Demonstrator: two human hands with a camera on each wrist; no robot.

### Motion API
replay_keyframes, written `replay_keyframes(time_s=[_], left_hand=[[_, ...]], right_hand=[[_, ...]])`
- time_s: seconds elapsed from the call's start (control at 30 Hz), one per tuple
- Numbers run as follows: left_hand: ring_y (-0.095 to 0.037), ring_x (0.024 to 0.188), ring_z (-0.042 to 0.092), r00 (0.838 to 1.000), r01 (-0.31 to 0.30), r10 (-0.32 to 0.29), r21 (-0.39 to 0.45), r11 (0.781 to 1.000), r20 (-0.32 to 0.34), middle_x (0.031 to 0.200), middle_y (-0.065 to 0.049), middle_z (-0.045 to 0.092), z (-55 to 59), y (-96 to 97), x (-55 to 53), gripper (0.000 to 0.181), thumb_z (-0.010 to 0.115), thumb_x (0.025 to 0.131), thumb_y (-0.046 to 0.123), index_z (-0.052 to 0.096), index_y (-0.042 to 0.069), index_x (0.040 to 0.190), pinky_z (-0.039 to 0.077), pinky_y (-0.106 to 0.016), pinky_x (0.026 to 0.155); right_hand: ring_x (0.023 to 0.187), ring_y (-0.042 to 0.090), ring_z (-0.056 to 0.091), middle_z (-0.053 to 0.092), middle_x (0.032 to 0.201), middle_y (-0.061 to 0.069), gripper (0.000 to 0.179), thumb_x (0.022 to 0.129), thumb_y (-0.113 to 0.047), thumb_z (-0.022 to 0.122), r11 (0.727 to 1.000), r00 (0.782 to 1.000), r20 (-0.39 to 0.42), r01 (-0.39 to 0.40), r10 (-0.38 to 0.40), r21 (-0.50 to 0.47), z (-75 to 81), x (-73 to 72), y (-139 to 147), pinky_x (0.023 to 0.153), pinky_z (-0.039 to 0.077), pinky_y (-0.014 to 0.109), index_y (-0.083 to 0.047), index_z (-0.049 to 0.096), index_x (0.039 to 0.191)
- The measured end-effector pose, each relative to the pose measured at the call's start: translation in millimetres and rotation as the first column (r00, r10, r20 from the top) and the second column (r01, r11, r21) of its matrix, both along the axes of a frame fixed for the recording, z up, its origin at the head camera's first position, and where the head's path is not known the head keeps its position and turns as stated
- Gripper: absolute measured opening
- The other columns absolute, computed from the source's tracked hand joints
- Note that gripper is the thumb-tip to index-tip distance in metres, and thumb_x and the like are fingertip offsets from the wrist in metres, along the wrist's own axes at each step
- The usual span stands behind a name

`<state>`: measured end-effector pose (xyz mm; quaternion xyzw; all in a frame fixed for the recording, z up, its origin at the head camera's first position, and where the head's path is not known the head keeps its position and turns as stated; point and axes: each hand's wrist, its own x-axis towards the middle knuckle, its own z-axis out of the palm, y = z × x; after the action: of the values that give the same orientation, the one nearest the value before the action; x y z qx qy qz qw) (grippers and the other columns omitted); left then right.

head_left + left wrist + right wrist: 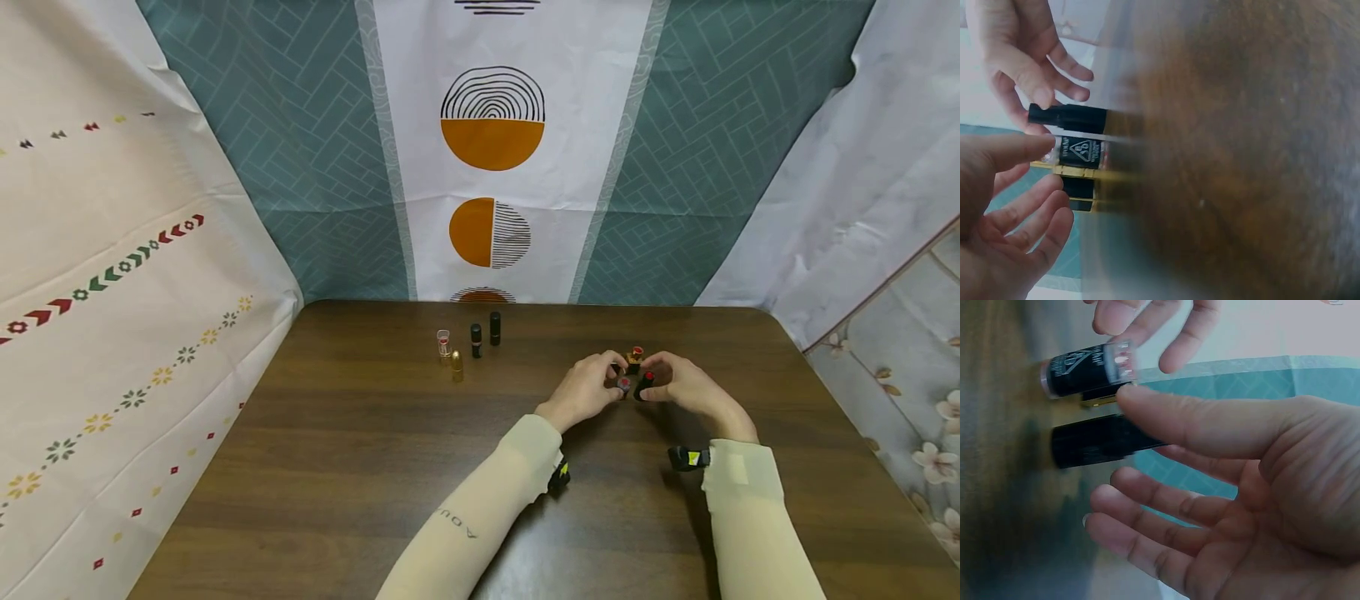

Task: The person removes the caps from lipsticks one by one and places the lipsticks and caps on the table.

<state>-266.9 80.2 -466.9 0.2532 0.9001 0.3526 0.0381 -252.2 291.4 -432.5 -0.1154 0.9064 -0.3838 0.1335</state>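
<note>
Brown wooden surface [360,467], right hand [693,390] pinching a black lipstick [1084,117], left hand [583,387] just left of it around a labelled lipstick [1079,370], grip unclear, gold-trimmed lipstick [634,361] close behind it, four tubes [476,341] well left of it, patterned cloth [322,133] beyond.

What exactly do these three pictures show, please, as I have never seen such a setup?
There is no machine, just a person's left hand and right hand. The wide picture is taken from the person's head, the close ones from a camera on each wrist. On the table stand a gold tube, a clear-topped tube and two black tubes, apart from the hands. The right hand pinches a black lipstick; the left hand is at a labelled lipstick, but whether it grips is unclear.
</note>
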Motion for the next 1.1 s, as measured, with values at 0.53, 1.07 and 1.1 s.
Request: replay_keyframes(time_s=[0.53,1.07,1.1], left_hand=[[-0.016,0.113,0.062,0.999,0.011,-0.016,0.109,0.994,0.044,0.120,0.001,0.065,16.0,-38.6,-0.2,0.021,0.067,0.104,0.018,0.072,0.014,0.124,0.052,-0.030,0.094],[-0.016,0.106,0.064,1.000,-0.018,0.017,0.218,0.976,0.006,0.120,-0.005,0.071,37.1,-84.9,4.8,0.021,0.063,0.106,0.014,0.070,0.014,0.125,0.053,-0.031,0.094],[-0.016,0.106,0.064,1.000,-0.020,0.020,0.225,0.974,0.002,0.119,-0.005,0.071,39.7,-87.7,5.6,0.020,0.064,0.106,0.014,0.070,0.015,0.125,0.054,-0.034,0.096]], right_hand=[[0.115,0.043,0.063,0.062,0.128,0.026,0.039,0.106,-0.018,0.063,0.987,0.929,-0.338,0.128,-0.152,-0.093,26.0,8.5,-25.5,0.093,0.051,0.054,-0.001,0.054,0.140],[0.111,0.041,0.063,0.064,0.130,0.021,0.035,0.107,-0.016,0.061,0.962,0.965,-0.258,-0.028,-0.045,-0.272,18.9,7.7,-69.4,0.082,0.055,0.036,-0.002,0.058,0.139],[0.112,0.041,0.063,0.064,0.130,0.020,0.035,0.107,-0.016,0.061,0.962,0.966,-0.255,-0.034,-0.037,-0.272,19.1,7.4,-71.3,0.083,0.055,0.037,-0.002,0.058,0.139]])
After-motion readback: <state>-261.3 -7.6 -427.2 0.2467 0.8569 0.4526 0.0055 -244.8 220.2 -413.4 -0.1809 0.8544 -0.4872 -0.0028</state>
